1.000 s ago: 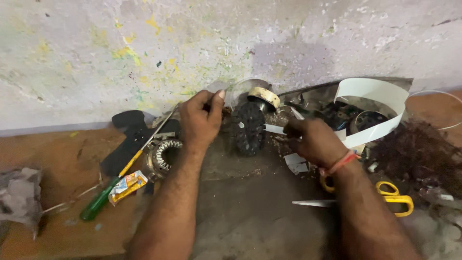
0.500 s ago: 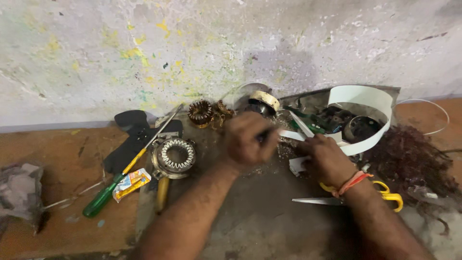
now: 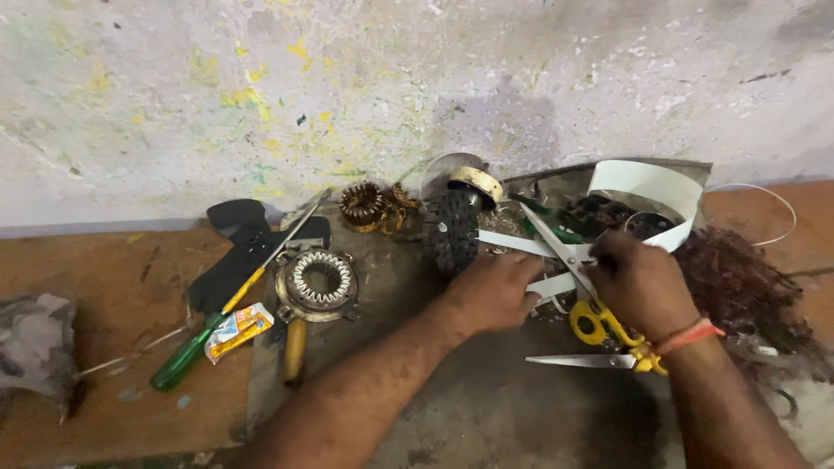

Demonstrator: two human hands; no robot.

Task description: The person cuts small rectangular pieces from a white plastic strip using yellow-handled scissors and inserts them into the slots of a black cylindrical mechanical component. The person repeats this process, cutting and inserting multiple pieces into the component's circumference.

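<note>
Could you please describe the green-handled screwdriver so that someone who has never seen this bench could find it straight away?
Start at the paint-spattered wall and drop to the brown bench's left half. There, left of the round toothed metal ring, the screwdriver lies slanted across a flat black piece, beside a small orange packet. Its translucent green grip with a yellow collar sets it apart from the wooden-handled tool nearby.

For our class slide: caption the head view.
Right hand works yellow-handled scissors on white strip; left hand steadies it.

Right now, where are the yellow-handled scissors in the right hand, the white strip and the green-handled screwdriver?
yellow-handled scissors (image 3: 569, 254), head view, on the blades near the pivot.
white strip (image 3: 512, 243), head view, on the flat stretch left of the blades.
green-handled screwdriver (image 3: 181, 363), head view, on the green handle.
</note>
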